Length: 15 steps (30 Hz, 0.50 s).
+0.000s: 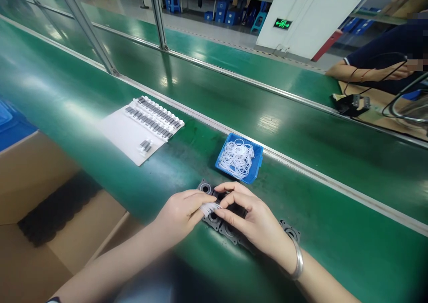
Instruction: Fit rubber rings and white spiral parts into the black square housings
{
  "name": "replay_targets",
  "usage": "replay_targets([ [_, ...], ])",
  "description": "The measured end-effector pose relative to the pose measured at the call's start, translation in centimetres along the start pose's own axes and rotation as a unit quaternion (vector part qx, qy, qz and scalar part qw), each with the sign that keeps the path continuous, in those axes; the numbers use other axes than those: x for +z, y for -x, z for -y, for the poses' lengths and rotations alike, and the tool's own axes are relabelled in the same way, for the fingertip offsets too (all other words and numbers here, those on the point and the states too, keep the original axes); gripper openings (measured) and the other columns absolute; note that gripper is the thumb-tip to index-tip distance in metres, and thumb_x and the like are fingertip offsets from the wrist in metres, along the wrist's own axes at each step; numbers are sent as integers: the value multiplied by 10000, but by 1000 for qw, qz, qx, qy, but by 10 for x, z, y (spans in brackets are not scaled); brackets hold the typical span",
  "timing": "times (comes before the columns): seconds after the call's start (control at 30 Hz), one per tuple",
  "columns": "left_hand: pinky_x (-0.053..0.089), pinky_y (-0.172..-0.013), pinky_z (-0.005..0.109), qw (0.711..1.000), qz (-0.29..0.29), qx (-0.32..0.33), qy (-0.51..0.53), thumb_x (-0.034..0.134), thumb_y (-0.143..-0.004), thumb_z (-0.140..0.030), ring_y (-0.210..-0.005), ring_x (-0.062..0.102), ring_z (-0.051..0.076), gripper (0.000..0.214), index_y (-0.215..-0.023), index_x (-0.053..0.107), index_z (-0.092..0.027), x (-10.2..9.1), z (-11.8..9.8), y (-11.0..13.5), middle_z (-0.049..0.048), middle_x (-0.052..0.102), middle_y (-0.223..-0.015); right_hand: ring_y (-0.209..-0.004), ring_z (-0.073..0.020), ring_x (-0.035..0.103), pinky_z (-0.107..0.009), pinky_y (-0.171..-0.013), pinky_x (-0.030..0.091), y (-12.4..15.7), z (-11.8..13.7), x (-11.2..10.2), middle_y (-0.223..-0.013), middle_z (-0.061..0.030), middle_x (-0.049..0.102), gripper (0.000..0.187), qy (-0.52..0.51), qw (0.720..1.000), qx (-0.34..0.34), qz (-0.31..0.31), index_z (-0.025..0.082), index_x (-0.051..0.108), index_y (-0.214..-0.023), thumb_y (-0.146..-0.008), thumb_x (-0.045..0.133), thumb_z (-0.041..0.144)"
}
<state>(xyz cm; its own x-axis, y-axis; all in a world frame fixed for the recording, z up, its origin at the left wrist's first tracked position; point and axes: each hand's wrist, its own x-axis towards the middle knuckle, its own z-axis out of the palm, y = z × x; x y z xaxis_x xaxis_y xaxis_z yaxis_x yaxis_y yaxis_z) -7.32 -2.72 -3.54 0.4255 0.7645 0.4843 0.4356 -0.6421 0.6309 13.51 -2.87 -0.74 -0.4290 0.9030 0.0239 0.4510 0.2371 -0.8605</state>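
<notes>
A row of dark grey moulded parts [290,231] with round sockets lies on the green bench near its front edge. My left hand [182,214] is closed on a small bunch of white rings [209,208], held over the parts. My right hand [249,216], with a bracelet on the wrist, has thumb and forefinger pinched at that bunch, its other fingers resting on the parts. Just behind my hands a blue tray [257,156] holds a heap of white rings.
To the left a white sheet [125,136] carries rows of small grey and white pieces [154,117]. An open cardboard box [40,205] stands below the bench's front edge. Across the belt at the right another person's arm [364,73] rests beside a black device [351,103].
</notes>
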Motion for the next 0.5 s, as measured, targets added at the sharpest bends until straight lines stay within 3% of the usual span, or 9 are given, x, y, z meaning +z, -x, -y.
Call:
replay_targets([
  [0.13,604,-742,242,998,26,-39,39,558,-912,-125,-815,728,150,195,-1009,710,-201,-5,3,5,14,769,-913,-1057,-189,641,-343,-937,515,-1,-5,-6,-1148,-41,646,131,-28,999,27,-3,227,675,-773,-860,689,323],
  [0.27,612,-747,261,998,4,-62,19,566,-905,-120,-841,725,160,211,-1047,703,-194,-10,10,10,40,763,-937,-1048,-203,643,-380,-930,518,-5,-14,-8,-1116,-52,661,178,23,998,34,-55,220,670,-757,-889,645,338],
  [0.43,554,-994,419,988,43,137,-61,487,-936,-75,-1097,672,220,232,-1073,667,-124,-1,12,12,117,725,-1126,-1101,-233,608,-447,-964,497,-11,-26,-1,-1115,-85,642,147,153,987,-13,-50,202,646,-776,-908,609,255],
  [0.5,519,-1036,470,975,73,181,-101,498,-938,-73,-1139,651,244,219,-1077,664,-103,6,10,13,134,712,-1161,-1118,-240,592,-458,-973,492,-11,-28,1,-1128,-97,629,107,187,981,-26,-53,196,632,-831,-917,595,247],
])
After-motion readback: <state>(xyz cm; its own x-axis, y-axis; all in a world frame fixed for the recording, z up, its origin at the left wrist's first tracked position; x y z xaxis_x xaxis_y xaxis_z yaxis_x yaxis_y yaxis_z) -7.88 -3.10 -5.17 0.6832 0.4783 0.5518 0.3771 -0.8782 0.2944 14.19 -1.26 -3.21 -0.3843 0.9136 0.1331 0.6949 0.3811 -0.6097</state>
